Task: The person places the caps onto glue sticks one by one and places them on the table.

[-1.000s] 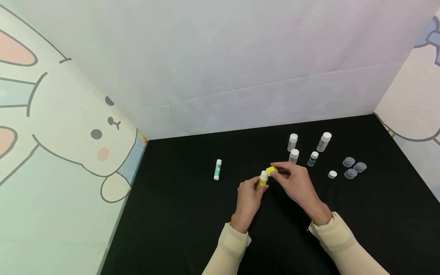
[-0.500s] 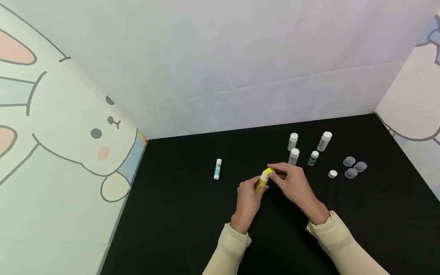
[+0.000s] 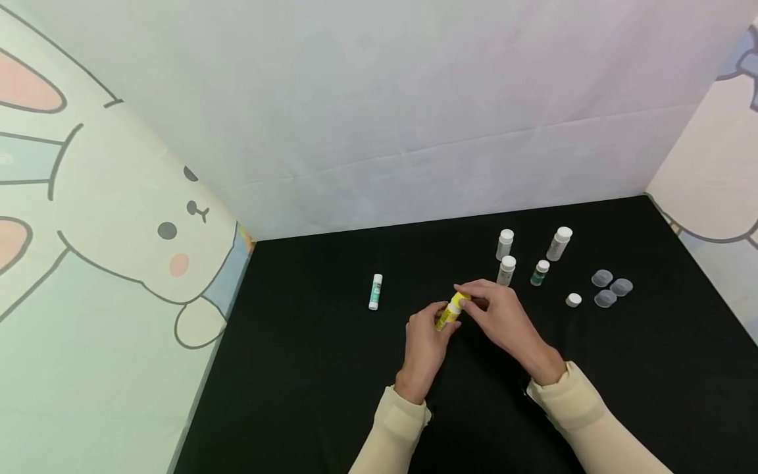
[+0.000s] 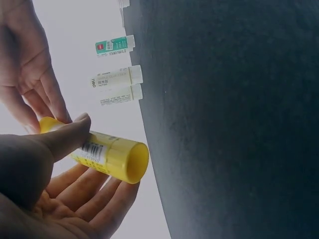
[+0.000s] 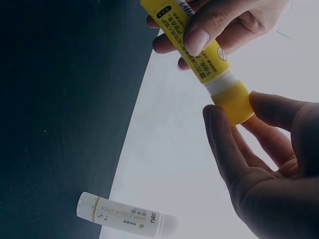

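Observation:
My left hand (image 3: pixel 424 342) grips the body of a yellow glue stick (image 5: pixel 192 45), thumb on one side and fingers on the other. The stick is tilted, held up over the black table. With fingertips and thumb, my right hand (image 3: pixel 503 319) pinches its yellow cap (image 5: pixel 233 103). In the right wrist view the cap sits over the end of the stick, and a band of white neck (image 5: pixel 220 82) shows between cap and body. The left wrist view shows the stick's hollow yellow base (image 4: pixel 137 163) pointing away from the cap.
Behind my right hand stand white glue sticks (image 3: pixel 506 271) and a small green-labelled one (image 3: pixel 539 273). A white cap (image 3: pixel 573 300) and three clear cups (image 3: pixel 605 299) are on the right. Left of my hands is a teal-and-white glue stick (image 3: pixel 376 292). A pale wall (image 3: pixel 379 131) rises behind the table.
The yellow cap, held apart from the white neck a second ago, has come over the stick's end. Both hands have shifted slightly left.

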A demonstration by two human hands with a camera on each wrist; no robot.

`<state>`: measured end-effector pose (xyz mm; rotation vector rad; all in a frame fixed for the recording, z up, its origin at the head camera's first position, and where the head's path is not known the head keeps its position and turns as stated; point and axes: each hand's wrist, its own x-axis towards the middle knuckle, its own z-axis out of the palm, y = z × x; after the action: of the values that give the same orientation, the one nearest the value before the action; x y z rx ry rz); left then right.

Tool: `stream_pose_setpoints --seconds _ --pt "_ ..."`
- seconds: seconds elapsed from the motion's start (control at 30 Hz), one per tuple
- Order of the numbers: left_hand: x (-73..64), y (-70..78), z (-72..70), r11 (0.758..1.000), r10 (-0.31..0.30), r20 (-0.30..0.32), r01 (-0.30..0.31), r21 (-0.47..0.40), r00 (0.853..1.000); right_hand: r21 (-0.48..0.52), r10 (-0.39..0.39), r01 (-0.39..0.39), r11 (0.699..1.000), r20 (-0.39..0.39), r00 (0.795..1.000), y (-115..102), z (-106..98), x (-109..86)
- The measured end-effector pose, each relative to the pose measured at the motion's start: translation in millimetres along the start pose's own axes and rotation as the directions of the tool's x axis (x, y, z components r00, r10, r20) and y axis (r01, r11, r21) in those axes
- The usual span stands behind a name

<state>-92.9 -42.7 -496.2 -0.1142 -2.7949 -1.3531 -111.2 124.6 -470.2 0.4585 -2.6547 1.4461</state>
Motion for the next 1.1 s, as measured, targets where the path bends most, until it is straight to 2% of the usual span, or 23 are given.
stream_pose_setpoints --seconds 0.3,0.73,1.0,1.1 --pt "-2.7 -1.9 0.8 1.000 -0.021 0.018 0.021 0.017 1.000 0.001 0.032 -0.032 0.999 0.010 0.999 2.8 1.9 -1.1" --pt "-2.3 -2.4 0.2 0.999 -0.019 0.018 0.018 0.027 1.000 -0.022 0.012 -0.011 1.000 0.037 0.999 5.3 6.1 -0.2" --pt "-3.9 -1.4 0.1 0.998 -0.007 0.012 0.006 0.064 1.000 -0.043 0.023 -0.021 0.999 0.064 0.998 2.9 6.4 2.8" --pt "-4.4 -1.6 -0.3 0.995 0.018 0.002 -0.018 0.095 1.000 -0.046 0.021 -0.018 0.999 0.064 0.998 1.0 6.5 4.6"
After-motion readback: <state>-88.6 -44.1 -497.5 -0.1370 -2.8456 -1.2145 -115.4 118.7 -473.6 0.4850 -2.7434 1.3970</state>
